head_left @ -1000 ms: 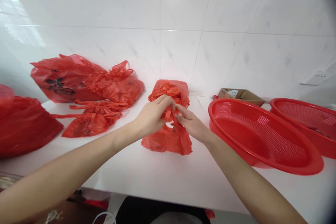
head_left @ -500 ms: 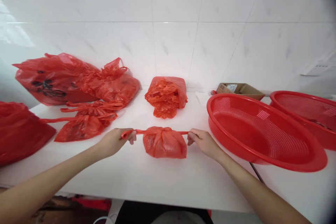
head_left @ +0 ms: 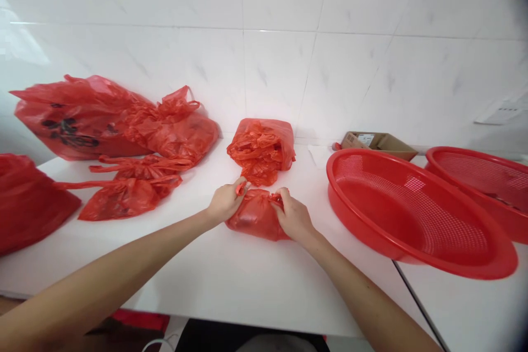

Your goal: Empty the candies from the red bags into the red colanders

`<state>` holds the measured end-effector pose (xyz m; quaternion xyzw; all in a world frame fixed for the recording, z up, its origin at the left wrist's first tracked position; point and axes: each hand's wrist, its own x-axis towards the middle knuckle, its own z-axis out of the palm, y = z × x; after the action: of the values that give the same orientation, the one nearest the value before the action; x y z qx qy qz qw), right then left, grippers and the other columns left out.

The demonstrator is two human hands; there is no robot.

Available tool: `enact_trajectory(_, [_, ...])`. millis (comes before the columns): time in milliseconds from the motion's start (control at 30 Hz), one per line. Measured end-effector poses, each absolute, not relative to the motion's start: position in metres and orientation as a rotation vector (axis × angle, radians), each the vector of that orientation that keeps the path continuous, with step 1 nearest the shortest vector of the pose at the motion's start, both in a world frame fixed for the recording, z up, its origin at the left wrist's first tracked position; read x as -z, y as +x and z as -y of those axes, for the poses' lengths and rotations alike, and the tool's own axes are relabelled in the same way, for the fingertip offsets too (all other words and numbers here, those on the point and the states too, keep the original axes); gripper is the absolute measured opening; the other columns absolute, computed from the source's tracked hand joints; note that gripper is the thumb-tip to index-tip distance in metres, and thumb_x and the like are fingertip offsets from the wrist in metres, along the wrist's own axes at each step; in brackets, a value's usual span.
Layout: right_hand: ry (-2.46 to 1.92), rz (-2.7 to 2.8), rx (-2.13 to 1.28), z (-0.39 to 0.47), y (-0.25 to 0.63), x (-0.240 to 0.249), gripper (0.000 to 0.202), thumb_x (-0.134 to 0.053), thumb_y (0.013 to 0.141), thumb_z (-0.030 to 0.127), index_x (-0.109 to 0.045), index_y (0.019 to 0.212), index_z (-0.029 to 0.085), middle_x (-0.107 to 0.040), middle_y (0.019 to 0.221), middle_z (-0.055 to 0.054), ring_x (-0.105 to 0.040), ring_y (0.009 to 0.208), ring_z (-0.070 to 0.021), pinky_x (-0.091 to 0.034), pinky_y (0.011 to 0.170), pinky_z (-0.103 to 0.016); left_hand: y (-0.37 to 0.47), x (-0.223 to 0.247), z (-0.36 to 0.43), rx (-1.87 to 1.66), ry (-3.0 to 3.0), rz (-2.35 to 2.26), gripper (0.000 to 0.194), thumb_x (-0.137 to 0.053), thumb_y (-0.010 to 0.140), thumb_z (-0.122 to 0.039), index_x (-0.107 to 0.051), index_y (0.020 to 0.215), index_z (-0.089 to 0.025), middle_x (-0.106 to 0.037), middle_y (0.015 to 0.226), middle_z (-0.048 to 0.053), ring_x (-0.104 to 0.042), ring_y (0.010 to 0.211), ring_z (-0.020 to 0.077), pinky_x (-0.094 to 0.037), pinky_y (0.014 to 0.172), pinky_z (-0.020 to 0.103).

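A small filled red plastic bag (head_left: 256, 217) rests on the white table between my two hands, its top gathered. My left hand (head_left: 226, 199) is closed at the bag's upper left, with a bit of red plastic handle showing at the fingers. On the bag's upper right, my right hand (head_left: 293, 213) is closed round the other handle end. Just behind the bag lies a folded stack of red plastic bags (head_left: 264, 148). What the small bag holds cannot be made out.
Tied red bags (head_left: 132, 195) lie at the left, with a larger printed red bag (head_left: 74, 121) behind and another red bag (head_left: 28, 203) at the far left. A red basket (head_left: 383, 214) stands at the right, a second basket (head_left: 487, 176) beyond it, and a cardboard box (head_left: 390, 143) against the wall.
Both hands have come inward and slightly up, from holding the handles stretched out sideways to close against the bag. The view has shifted a little.
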<state>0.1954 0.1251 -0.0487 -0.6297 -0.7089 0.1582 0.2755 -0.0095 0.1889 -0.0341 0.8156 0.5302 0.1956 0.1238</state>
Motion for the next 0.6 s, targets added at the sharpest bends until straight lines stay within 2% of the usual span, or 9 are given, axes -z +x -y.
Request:
enact_trajectory(133, [-1.692, 1.875, -0.431, -0.136, 0.224, 0.065, 0.007, -0.037, 0.095, 0.025, -0.044, 0.099, 0.025, -0.069, 0.094, 0.0, -0.064, 0.082, -0.0154, -0.04, 0.067, -0.023, -0.019, 0.039, -0.198, -0.419, 2.385, -1.676, 0.045, -0.016, 0.099, -0.048, -0.054, 0.094, -0.026, -0.065, 0.073, 0.002, -0.064, 0.071, 0.0222, -0.042, 0.064, 0.029])
enact_trajectory(233, [-1.759, 1.885, -0.399, -0.144, 0.232, 0.075, 0.007, -0.04, 0.094, 0.024, -0.046, 0.097, 0.024, -0.069, 0.092, 0.0, -0.064, 0.08, -0.0163, -0.038, 0.064, -0.023, -0.022, 0.045, -0.207, -0.231, 2.399, -1.755, 0.039, -0.024, 0.097, -0.042, -0.059, 0.098, -0.025, -0.07, 0.083, 0.007, -0.067, 0.077, 0.025, -0.044, 0.065, 0.031])
enact_trajectory(367, [-1.877, 1.924, -0.269, -0.148, 0.226, 0.083, 0.012, -0.042, 0.093, 0.022, -0.053, 0.099, 0.021, -0.07, 0.086, -0.004, -0.062, 0.074, -0.0198, -0.032, 0.062, -0.027, -0.013, 0.052, -0.221, -0.015, 2.441, -1.824, 0.033, -0.034, 0.092, -0.03, -0.062, 0.107, -0.022, -0.072, 0.091, 0.012, -0.069, 0.082, 0.0281, -0.047, 0.067, 0.035])
enact_trajectory(467, [-1.945, 1.953, -0.168, -0.148, 0.221, 0.084, 0.016, -0.041, 0.094, 0.02, -0.056, 0.101, 0.02, -0.069, 0.084, -0.006, -0.06, 0.073, -0.02, -0.029, 0.064, -0.028, -0.004, 0.056, -0.228, 0.069, 2.487, -1.847, 0.034, -0.035, 0.09, -0.023, -0.062, 0.111, -0.019, -0.073, 0.095, 0.016, -0.069, 0.086, 0.0302, -0.048, 0.069, 0.037])
enact_trajectory(600, [-2.003, 1.986, -0.096, -0.147, 0.221, 0.084, 0.019, -0.039, 0.096, 0.026, -0.056, 0.103, 0.021, -0.067, 0.085, -0.006, -0.059, 0.073, -0.0199, -0.026, 0.062, -0.029, 0.001, 0.062, -0.229, 0.096, 2.567, -1.839, 0.035, -0.033, 0.091, -0.017, -0.063, 0.11, -0.016, -0.073, 0.095, 0.018, -0.069, 0.088, 0.0315, -0.048, 0.071, 0.039])
